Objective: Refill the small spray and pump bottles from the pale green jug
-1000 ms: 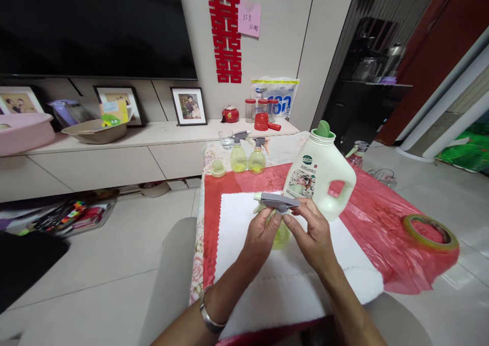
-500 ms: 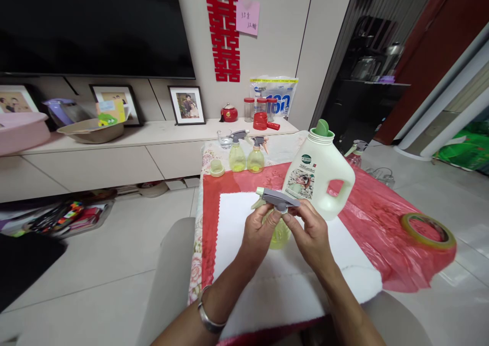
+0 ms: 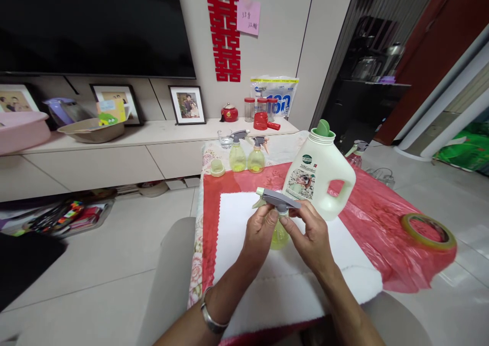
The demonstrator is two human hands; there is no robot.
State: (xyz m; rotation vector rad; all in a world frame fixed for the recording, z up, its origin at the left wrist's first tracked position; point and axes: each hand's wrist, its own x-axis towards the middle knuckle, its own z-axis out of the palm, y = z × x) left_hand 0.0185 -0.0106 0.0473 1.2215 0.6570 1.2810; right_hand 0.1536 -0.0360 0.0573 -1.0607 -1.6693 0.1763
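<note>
Both my hands hold a small yellow-green spray bottle (image 3: 279,235) with a grey trigger head (image 3: 277,200) above a white towel (image 3: 244,264). My left hand (image 3: 260,234) is wrapped round the bottle's body. My right hand (image 3: 311,236) pinches the neck just under the grey head with thumb and fingers. Right behind them stands a large pale green detergent jug (image 3: 323,170) with a green cap.
The towel lies on a red plastic sheet (image 3: 378,223) over a small table. Two more filled spray bottles (image 3: 246,156), a loose cap (image 3: 217,168) and a glass cup stand at the far end. A tape roll (image 3: 428,231) lies at right. A TV cabinet runs behind.
The grey trigger head has tipped slightly and my right fingers have shifted on the neck; the bottle stays in both hands in nearly the same spot.
</note>
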